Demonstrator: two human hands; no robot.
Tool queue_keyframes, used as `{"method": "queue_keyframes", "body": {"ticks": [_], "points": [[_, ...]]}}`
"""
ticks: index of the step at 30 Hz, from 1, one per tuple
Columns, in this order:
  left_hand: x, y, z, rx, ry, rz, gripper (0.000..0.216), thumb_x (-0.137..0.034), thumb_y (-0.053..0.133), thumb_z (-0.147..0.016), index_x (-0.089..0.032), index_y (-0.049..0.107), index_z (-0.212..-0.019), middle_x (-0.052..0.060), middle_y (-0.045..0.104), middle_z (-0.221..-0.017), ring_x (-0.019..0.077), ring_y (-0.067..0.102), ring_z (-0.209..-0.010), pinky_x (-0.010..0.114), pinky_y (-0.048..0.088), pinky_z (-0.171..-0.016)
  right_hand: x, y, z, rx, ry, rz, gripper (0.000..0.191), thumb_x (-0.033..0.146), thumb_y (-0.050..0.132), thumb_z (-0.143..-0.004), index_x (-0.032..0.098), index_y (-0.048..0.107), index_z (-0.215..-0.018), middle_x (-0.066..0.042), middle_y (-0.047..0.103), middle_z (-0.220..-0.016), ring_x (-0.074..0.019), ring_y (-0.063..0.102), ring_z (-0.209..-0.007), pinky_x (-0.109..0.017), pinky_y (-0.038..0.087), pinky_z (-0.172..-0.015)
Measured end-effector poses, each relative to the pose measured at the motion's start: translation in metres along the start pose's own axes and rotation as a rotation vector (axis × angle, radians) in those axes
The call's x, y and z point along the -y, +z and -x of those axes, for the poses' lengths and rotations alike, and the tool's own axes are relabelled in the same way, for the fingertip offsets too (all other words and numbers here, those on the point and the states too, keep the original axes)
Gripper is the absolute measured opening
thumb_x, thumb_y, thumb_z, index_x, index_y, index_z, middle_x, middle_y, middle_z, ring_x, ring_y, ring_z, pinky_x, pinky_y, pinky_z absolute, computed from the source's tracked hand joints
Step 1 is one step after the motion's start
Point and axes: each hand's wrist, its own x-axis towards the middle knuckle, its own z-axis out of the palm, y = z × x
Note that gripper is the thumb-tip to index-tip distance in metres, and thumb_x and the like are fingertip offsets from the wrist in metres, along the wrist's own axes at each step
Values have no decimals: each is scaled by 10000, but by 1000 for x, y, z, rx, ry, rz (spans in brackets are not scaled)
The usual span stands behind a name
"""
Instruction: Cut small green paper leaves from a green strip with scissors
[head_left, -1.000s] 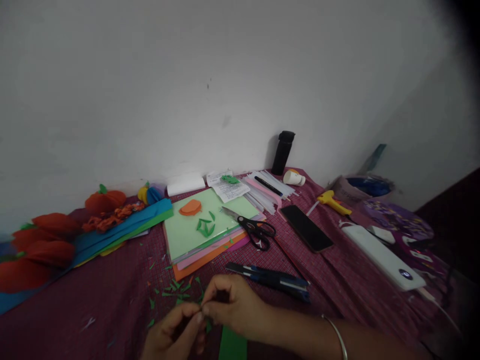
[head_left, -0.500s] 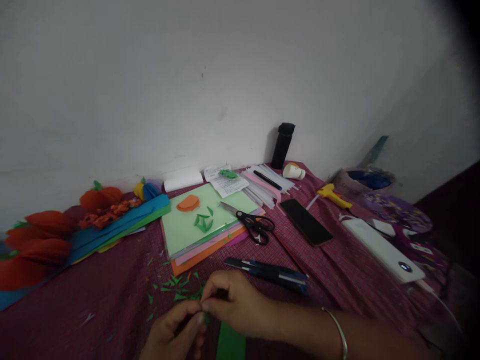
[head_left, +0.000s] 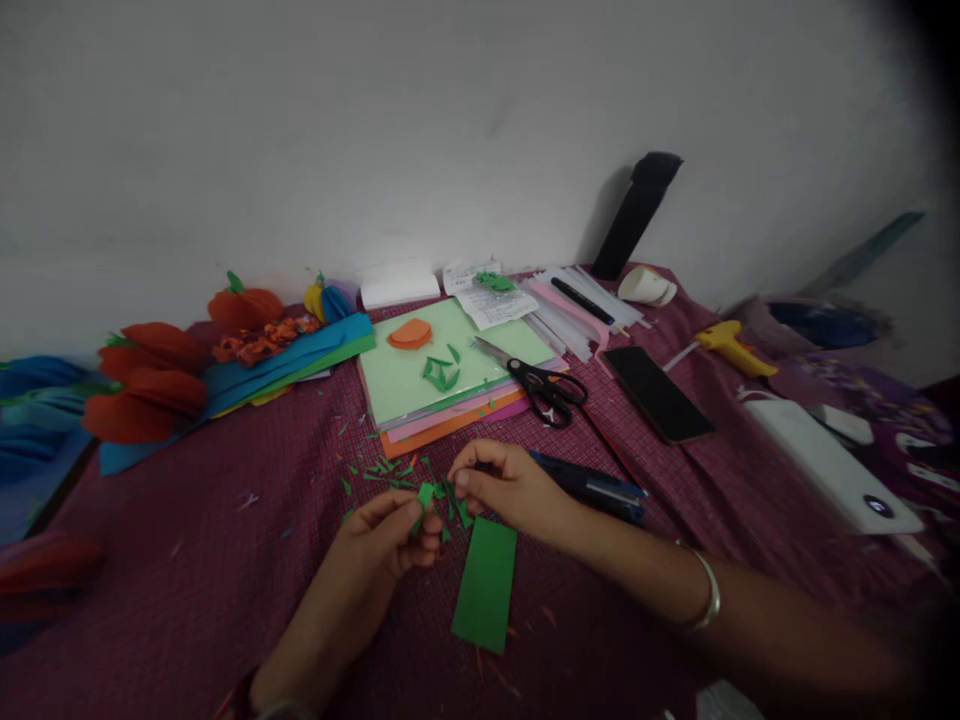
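My left hand pinches a small green paper piece between thumb and fingers. Just to its right, my right hand has thumb and fingertips pressed together; anything between them is too small to make out. Green paper scraps lie scattered behind and beneath the hands. A green paper rectangle rests on the cloth below my right hand. Black-handled scissors lie with their blades over a stack of coloured sheets. Partly hidden behind my right wrist is a dark blue cutter.
Red paper pumpkins and blue folded paper sit at the left. A black bottle stands by the wall. Rightward lie a phone, a yellow glue gun and a white power bank. Orange cutouts lie on the stack.
My hands, which were together at the fingertips, are now apart. The green piece shows in my left hand. The view has shifted, so more of the green rectangle is visible.
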Motion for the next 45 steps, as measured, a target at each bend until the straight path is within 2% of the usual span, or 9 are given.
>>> {"method": "queue_keyframes", "body": {"ticks": [3, 14, 22, 27, 35, 40, 42, 45], "points": [[1, -2, 0, 20, 16, 30, 228, -282, 825, -563, -156, 665, -666, 25, 695, -645, 135, 628, -590, 238, 515, -553, 0, -2, 0, 7, -1, 33, 165, 317, 604, -782, 161, 549, -768, 38, 544, -661, -67, 477, -504, -202, 383, -496], [3, -1, 4, 57, 23, -117, 202, -323, 785, -614, -148, 695, -660, 15, 658, -589, 101, 557, -526, 205, 457, -502, -5, 6, 4, 108, -41, 35, 161, 289, 636, -772, 161, 546, -735, 57, 496, -602, -79, 442, -542, -206, 335, -511], [3, 4, 5, 46, 64, -215, 214, -347, 769, -617, -152, 685, -645, 3, 637, -566, 101, 541, -508, 205, 441, -482, -8, 9, 4, 81, -74, 51, 144, 248, 641, -761, 165, 529, -725, 63, 479, -614, -79, 417, -557, -204, 321, -515], [5, 2, 6, 34, 43, -222, 210, -336, 767, -627, -160, 653, -641, -4, 649, -569, 98, 544, -505, 206, 446, -496, -3, 9, 3, -1, -119, 131, 86, 167, 601, -744, 164, 528, -698, 62, 463, -611, -80, 404, -557, -208, 319, -519], [3, 6, 9, 47, 38, -212, 194, -314, 752, -642, -163, 632, -620, -4, 646, -569, 98, 538, -500, 209, 445, -493, 0, 10, 4, -38, -128, 189, 115, 111, 593, -737, 171, 523, -667, 64, 456, -604, -84, 409, -562, -216, 328, -530], [-2, 3, 8, -53, 129, -196, 181, -308, 730, -647, -174, 613, -617, -34, 592, -552, 99, 526, -500, 202, 441, -472, -2, 8, 3, -52, -124, 125, 94, 146, 592, -746, 169, 520, -689, 58, 470, -606, -82, 417, -551, -203, 327, -508], [-5, -1, 6, -84, 170, -269, 178, -306, 714, -663, -176, 601, -616, -40, 579, -546, 95, 511, -489, 195, 433, -465, -3, 6, 2, -46, -92, 94, 92, 169, 586, -752, 171, 511, -698, 59, 471, -592, -82, 417, -528, -202, 328, -495], [-10, -7, 4, -50, 210, -459, 170, -317, 690, -686, -175, 613, -634, -44, 549, -521, 95, 476, -456, 192, 407, -435, -2, 6, 3, -39, -63, 94, 88, 173, 572, -750, 173, 504, -695, 60, 468, -582, -81, 413, -514, -199, 324, -488]]}}
